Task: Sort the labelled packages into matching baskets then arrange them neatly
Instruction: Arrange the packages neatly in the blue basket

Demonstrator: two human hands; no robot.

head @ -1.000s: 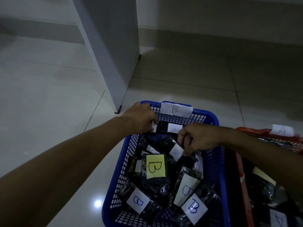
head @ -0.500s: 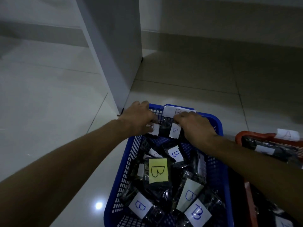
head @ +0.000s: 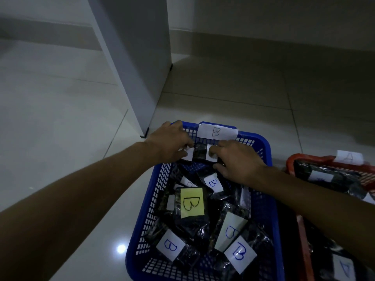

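key relation: the black plastic-wrapped package with white labels (head: pixel 199 155) stood against the far wall of the blue plastic mesh basket (head: pixel 273 230), at 12 o'clock of the basket, pinned between the two hands; its long axis ran 9 to 3 o'clock, along that wall.
left hand: the left hand (head: pixel 171 144) lay at 9 o'clock of that package, fingers curled, pinching its left white label.
right hand: the right hand (head: pixel 238 161) lay at 3 o'clock of it, fingertips curled onto the right white label; how firm the hold was could not be told.
nearer hand: both touched it, so neither was nearer; a next move would likely be squaring it against the wall with both.
other packages: black crinkly packets filled the rest of the basket from centre to 6 o'clock, lying at mixed angles, so the tidying looked unfinished.
basket tag: a white paper tag (head: pixel 217 132) on the far rim read "b".
yellow note: a yellow square sticker (head: pixel 192 202) near the centre read "b" in black.
white notes: white slips at 7 o'clock (head: pixel 170 248), 5 o'clock (head: pixel 240 254) and centre (head: pixel 213 182) read "b" in blue.
red basket: a red plastic basket (head: pixel 294 159) stood at 3 o'clock on the floor, just beside the blue one; its white tag (head: pixel 349 157) read a faint "a".
brands: none could be read.
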